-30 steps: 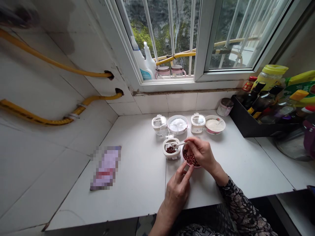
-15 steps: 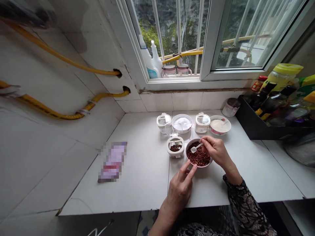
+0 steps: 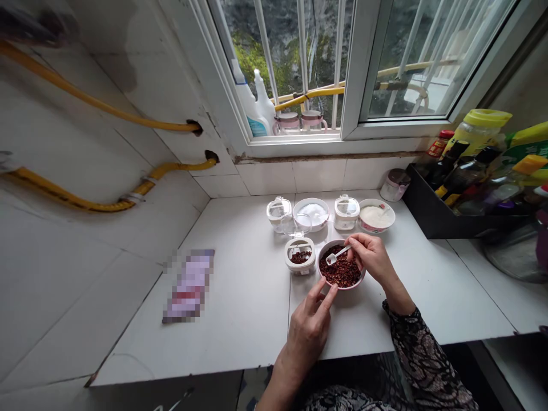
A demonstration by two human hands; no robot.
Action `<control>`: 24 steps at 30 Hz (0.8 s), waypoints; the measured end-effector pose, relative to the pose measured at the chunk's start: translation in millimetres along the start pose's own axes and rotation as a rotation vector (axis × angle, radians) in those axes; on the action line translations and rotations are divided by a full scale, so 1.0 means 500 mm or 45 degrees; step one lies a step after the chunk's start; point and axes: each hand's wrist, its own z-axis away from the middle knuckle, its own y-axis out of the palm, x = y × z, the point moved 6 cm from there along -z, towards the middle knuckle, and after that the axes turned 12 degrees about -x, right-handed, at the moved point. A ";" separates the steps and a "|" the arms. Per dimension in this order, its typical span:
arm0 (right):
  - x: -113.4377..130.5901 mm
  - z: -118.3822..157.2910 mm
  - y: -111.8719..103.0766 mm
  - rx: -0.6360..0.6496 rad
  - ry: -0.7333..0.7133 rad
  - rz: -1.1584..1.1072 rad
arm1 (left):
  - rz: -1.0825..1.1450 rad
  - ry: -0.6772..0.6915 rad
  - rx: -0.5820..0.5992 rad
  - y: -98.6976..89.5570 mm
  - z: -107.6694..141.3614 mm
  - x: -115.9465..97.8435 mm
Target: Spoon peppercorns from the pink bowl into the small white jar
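Observation:
My right hand [image 3: 371, 257] pinches the handle of a small white spoon [image 3: 341, 252] over a bowl [image 3: 322, 278] with a pinkish rim. Dark red-brown dried bits, perhaps Sichuan peppercorns [image 3: 345, 273], fill much of this bowl. Two stretched fingers of my left hand [image 3: 310, 328] rest at the bowl's near rim, apart from each other. Left of the bowl stands a small clear jar [image 3: 300, 268] with a cream rim, its lid [image 3: 302, 223] tipped back; some of the same bits lie inside. The spoon's scoop is just above the bits; its contents are hard to make out.
Behind stand two lidded seasoning jars [image 3: 279, 212] [image 3: 346, 212], a bowl of white grains [image 3: 311, 213] and a bowl of off-white powder [image 3: 377, 216]. A black box of bottles [image 3: 428, 214] sits right, beside a dark-lidded jar [image 3: 394, 185]. A purple packet [image 3: 190, 285] lies left.
The whole view has shifted slightly. Within the bowl the spoon has barely moved, still in my right hand. My left fingers remain at the bowl's near rim.

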 end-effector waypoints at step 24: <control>0.016 0.016 0.042 -0.082 -0.031 -0.375 | 0.035 0.016 -0.041 0.006 0.005 0.004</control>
